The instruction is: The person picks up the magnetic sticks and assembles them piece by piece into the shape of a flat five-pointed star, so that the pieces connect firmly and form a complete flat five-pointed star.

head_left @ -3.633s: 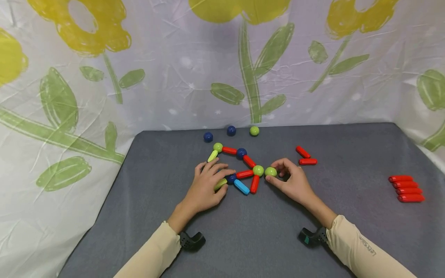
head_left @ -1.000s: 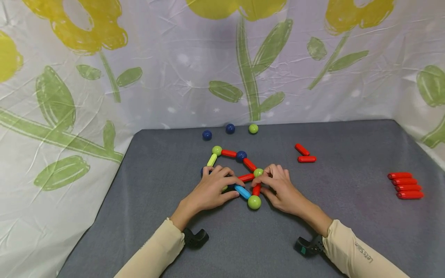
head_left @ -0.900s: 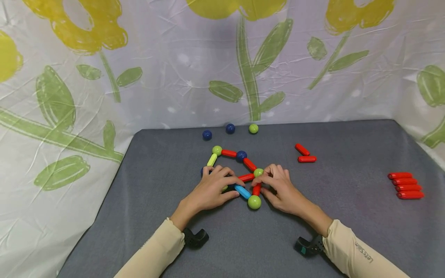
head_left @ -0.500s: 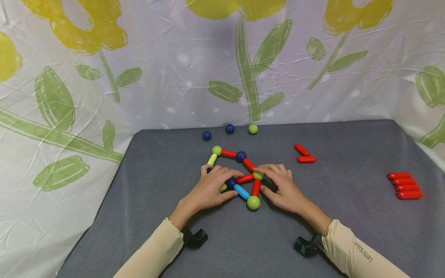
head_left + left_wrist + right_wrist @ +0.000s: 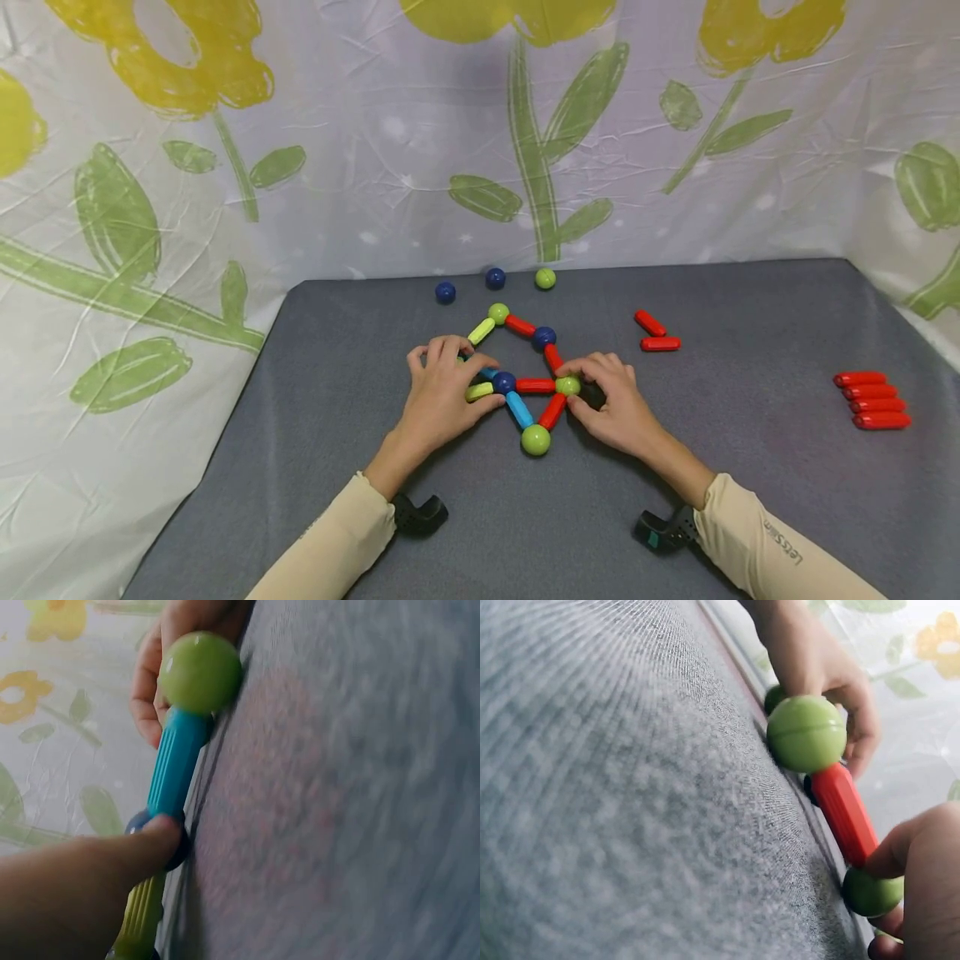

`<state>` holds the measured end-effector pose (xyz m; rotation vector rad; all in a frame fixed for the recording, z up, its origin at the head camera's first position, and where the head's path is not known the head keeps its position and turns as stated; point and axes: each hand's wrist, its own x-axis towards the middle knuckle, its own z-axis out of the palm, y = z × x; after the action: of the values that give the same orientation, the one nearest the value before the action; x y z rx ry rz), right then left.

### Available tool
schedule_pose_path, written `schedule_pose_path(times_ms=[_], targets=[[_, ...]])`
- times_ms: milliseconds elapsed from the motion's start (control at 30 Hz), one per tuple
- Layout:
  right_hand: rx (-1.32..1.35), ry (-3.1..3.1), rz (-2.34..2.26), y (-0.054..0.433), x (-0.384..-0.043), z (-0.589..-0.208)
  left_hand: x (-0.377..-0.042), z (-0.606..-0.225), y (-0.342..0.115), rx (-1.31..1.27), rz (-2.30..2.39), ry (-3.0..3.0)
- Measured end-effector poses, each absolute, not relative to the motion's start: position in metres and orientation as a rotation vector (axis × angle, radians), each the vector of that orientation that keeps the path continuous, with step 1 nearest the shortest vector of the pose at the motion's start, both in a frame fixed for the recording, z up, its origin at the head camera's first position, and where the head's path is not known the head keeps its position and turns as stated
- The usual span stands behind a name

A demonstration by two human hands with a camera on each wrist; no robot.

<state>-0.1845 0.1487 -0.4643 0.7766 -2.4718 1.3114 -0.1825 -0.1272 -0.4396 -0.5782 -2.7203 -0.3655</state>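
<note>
In the head view, balls and short rods join into a frame flat on the table. My left hand (image 5: 442,385) pinches the middle dark blue ball (image 5: 505,382) between thumb and index finger; its other fingers cover the frame's left part. In the left wrist view the thumb lies on that ball. My right hand (image 5: 618,406) pinches the right green ball (image 5: 567,386), where red rods (image 5: 535,386) meet. A light blue rod (image 5: 519,410) and a red rod (image 5: 552,412) run to the front green ball (image 5: 536,440). A far green ball (image 5: 498,313) and blue ball (image 5: 544,337) form the back.
Two loose blue balls (image 5: 446,292) and a green ball (image 5: 545,278) lie along the back edge of the grey table (image 5: 510,533). A pair of red rods (image 5: 660,343) sits at right, with several more red rods (image 5: 881,421) farther right.
The green ball my right hand held earlier now sits at the frame's front corner. The frame has since turned clockwise, its back part shifting right. The right hand now pinches the right green ball.
</note>
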Motion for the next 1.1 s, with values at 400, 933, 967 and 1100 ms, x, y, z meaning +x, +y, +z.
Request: schedule_pose_path(times_ms=[400, 933, 967, 1100], targets=[[0.843, -2.498, 1.277, 0.148, -0.185, -0.465, -0.179, -0.449, -0.123, -0.434, -0.585, -2.731], [0.94, -2.48, 1.283, 0.148, -0.183, -0.466, -0.173, -0.457, -0.117, -0.564, -0.701, -2.825], [0.935, -2.468, 1.294, 0.148, -0.183, -0.466, -0.172, -0.457, -0.117, -0.57, -0.694, -2.828], [0.844, -2.398, 1.32, 0.149, -0.188, -0.466, -0.172, -0.457, -0.117, -0.601, -0.703, -2.824]])
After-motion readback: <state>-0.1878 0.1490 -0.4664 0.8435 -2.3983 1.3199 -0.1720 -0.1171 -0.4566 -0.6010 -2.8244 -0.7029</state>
